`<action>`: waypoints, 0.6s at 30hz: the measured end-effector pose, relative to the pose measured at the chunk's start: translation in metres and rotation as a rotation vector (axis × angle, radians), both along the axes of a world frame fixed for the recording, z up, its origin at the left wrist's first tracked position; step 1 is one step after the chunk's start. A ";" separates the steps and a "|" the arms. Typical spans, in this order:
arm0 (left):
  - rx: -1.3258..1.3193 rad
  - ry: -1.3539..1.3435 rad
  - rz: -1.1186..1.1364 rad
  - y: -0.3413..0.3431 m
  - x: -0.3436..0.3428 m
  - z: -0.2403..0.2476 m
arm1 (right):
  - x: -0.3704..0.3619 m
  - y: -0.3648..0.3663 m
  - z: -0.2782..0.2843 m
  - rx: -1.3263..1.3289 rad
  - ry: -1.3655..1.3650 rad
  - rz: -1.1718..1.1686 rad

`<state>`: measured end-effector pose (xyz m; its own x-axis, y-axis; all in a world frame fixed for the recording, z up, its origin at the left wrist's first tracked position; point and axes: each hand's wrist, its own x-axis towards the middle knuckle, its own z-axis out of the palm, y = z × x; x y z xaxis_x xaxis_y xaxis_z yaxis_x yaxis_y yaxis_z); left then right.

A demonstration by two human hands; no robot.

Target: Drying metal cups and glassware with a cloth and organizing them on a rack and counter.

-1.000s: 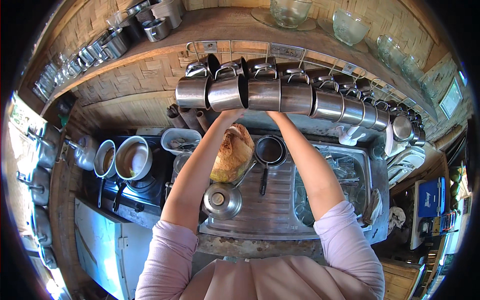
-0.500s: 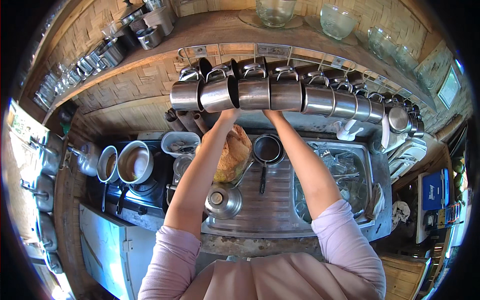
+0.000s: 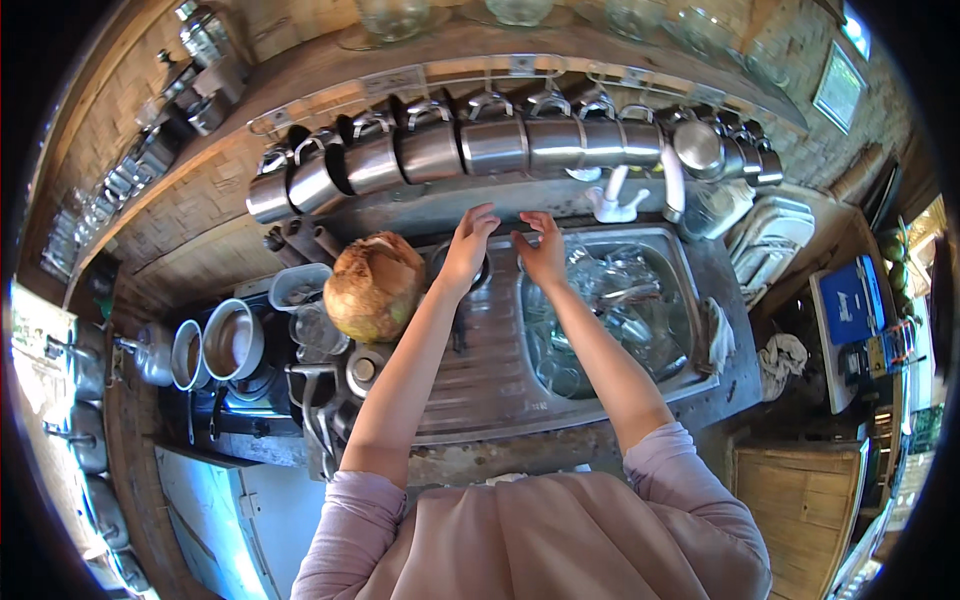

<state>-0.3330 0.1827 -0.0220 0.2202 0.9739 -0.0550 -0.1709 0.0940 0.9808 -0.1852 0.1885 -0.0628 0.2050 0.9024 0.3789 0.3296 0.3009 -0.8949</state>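
Note:
My left hand (image 3: 472,246) is raised over the drainboard, fingers apart and slightly curled, with nothing in it. It partly hides a small dark pan (image 3: 482,275). Facing it, my right hand (image 3: 541,250) hangs empty near the left rim of the sink (image 3: 690,290), fingers also loosely spread. Above and beyond both hands, a row of shiny metal mugs (image 3: 495,147) hangs from a wire rack (image 3: 405,80). A large brown and green coconut (image 3: 375,290) stands left of my left hand. Glassware and cutlery (image 3: 625,285) fill the sink basin.
A white faucet (image 3: 618,200) rises behind the sink. At left, two pots (image 3: 234,340) sit on a black stove (image 3: 268,385). A kettle lid (image 3: 364,370) lies by my left forearm. The wooden shelf (image 3: 460,50) overhead carries glass bowls. Farther right stands a blue box (image 3: 850,305).
Both hands have come away from the underside of the hanging mugs and moved nearer, now apart and empty. The view has swung to the right.

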 end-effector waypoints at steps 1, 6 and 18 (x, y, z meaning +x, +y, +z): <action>0.021 0.060 -0.045 -0.006 0.011 0.000 | 0.017 -0.007 -0.002 0.019 -0.053 -0.012; 0.005 0.185 -0.207 -0.035 0.059 -0.013 | 0.107 -0.036 -0.021 -0.046 -0.173 0.002; 0.116 0.578 -0.019 -0.120 0.120 -0.114 | 0.196 -0.132 -0.027 -0.140 -0.742 0.399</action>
